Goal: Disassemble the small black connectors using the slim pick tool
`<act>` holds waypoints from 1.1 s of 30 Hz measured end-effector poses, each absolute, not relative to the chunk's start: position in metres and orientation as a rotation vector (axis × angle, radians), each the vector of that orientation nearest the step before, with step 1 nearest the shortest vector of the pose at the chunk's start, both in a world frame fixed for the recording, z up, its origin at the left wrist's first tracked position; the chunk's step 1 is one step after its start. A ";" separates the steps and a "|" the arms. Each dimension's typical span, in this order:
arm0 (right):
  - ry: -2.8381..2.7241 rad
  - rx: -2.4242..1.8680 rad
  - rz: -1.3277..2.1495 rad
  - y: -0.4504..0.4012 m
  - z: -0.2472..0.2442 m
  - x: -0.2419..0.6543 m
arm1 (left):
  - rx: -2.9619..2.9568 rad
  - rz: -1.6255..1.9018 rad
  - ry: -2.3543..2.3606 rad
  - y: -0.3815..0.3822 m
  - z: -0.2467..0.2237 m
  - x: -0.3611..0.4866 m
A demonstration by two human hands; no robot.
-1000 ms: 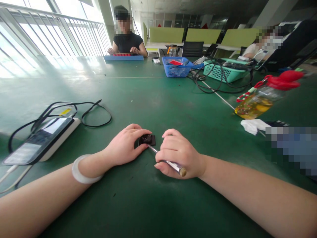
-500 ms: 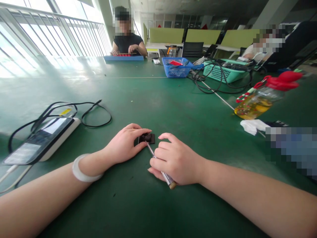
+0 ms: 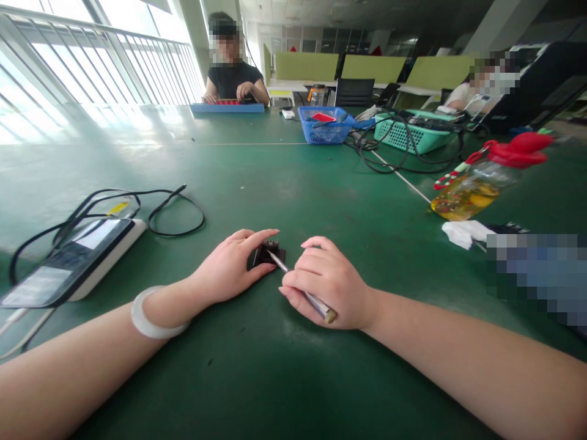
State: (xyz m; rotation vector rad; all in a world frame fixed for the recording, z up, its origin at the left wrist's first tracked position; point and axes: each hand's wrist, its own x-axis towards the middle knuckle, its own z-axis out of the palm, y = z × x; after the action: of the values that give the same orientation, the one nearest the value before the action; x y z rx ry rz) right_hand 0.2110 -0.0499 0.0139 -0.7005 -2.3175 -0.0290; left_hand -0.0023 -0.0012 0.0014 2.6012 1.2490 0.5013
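Observation:
A small black block-like part [image 3: 271, 246] lies on the green table, its exact kind not clear. Thumb and forefinger of my left hand [image 3: 229, 264] grip it from the left, closed around its sides. My right hand [image 3: 331, 282] is closed around a slim silver pen-shaped tool [image 3: 316, 302] with a brownish butt end. The tool slants up and to the left, and its narrow tip meets the black part between my left thumb and forefinger. Whether the tip sits inside the part or only against it, I cannot tell.
On the left is a white device with a dark front [image 3: 68, 263] and a looped black cable [image 3: 177, 233]. Rightward stand a red-lidded bottle [image 3: 472, 195] and a white cloth-like thing [image 3: 465, 233]. Farther back are a blue basket [image 3: 325, 131], a green basket [image 3: 413, 137] and a seated person [image 3: 233, 82].
My right hand has shifted slightly up and right, and the tool lies at a flatter slant. Its tip has moved up onto the black part, which looks tipped differently. My left hand keeps its grip.

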 end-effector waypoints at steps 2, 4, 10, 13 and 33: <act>-2.222 -0.767 0.119 -0.046 0.013 0.213 | 2.600 0.512 1.246 -0.001 0.001 -0.002; -2.104 -0.861 0.313 -0.040 0.010 0.216 | 2.604 0.507 1.233 -0.001 0.001 -0.002; -1.656 -1.095 0.897 -0.016 -0.007 0.221 | 2.646 0.475 1.186 -0.002 0.003 -0.002; -1.564 -1.097 0.965 -0.014 -0.011 0.221 | 2.655 0.487 1.144 -0.004 0.004 -0.002; -1.859 -0.889 0.561 -0.036 0.005 0.219 | 2.662 0.516 1.116 0.000 0.001 -0.003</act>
State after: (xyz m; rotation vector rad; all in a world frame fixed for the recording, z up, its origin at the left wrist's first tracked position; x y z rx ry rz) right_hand 0.2188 -0.0362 0.0049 -0.8890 -1.8592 0.5611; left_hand -0.0026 -0.0002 0.0013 2.6620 1.1158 0.5155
